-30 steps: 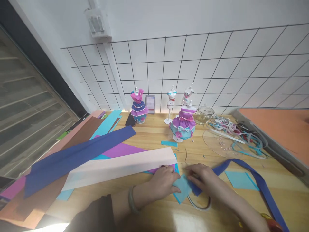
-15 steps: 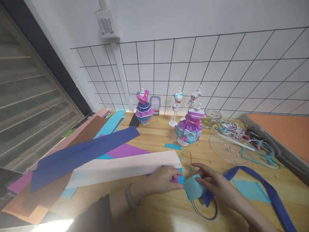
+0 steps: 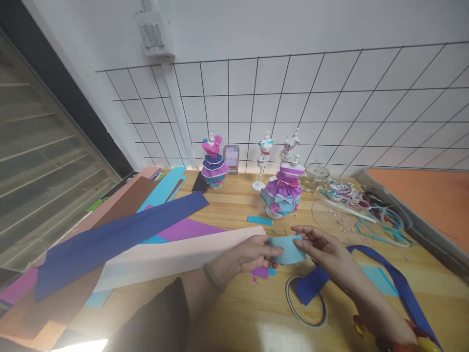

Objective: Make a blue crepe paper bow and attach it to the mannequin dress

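Between my two hands is a small light-blue piece of crepe paper (image 3: pixel 287 250). My left hand (image 3: pixel 256 253) pinches its left edge, thumb on top. At its right edge, my right hand (image 3: pixel 322 247) grips it between thumb and fingers. Below the hands a roll of thin tape (image 3: pixel 307 322) lies on the table, with the end of a dark blue paper strip (image 3: pixel 311 287) across it. The strip curves away to the right, past a flat light-blue paper piece (image 3: pixel 381 280). Purple paper scraps (image 3: pixel 261 273) lie under my left hand.
Long crepe paper strips (image 3: pixel 124 239) spread over the left side. At the back stand small dress forms, one in a purple and blue dress (image 3: pixel 281 193), another in a pink and navy dress (image 3: pixel 214 164). Ribbons (image 3: pixel 388 217) and a glass pot (image 3: pixel 315 176) are at right; a phone (image 3: pixel 200 182) lies behind.
Both hands have risen from the table with the light-blue paper. My left hand has taken hold of its left edge. The tape roll and blue strip end are now more exposed.
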Available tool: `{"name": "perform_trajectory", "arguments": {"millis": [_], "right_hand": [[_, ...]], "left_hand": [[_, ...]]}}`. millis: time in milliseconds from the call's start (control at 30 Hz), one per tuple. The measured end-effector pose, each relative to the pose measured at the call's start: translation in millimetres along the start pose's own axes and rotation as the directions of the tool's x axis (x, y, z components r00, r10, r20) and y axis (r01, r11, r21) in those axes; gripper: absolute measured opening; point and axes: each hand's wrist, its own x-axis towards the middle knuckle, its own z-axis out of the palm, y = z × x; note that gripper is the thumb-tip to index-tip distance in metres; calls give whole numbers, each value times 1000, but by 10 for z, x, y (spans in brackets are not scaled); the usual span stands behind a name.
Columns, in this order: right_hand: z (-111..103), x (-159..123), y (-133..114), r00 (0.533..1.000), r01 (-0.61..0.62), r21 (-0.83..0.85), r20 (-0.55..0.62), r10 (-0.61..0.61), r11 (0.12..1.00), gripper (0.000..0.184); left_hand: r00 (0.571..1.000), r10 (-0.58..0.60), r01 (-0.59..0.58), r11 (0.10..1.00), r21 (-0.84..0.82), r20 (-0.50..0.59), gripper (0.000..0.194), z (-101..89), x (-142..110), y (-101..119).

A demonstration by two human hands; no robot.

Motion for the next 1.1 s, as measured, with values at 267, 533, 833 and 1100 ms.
{"name": "perform_trajectory", "arguments": {"millis": [267,533,833,1100], "right_hand": [[-251,-76,242,986,62,-366,168,0,929,34],[-218,-170,213,898,252,-560,439,25,789,13],[-107,109,112,931,180,-448,365,-5,876,25],[243,420,97,954,217,-367,278,-115,905,27]], "left_hand": [[981,64,-45,994,104,-183,38,-148,92,-71],[975,99,-68,985,157,-198,40,-239,129,-154],[961,146,-104,978,183,-235,39,-250,181,-183],[963,157,-140,986,91,-218,30,-225,120,-50]]}}
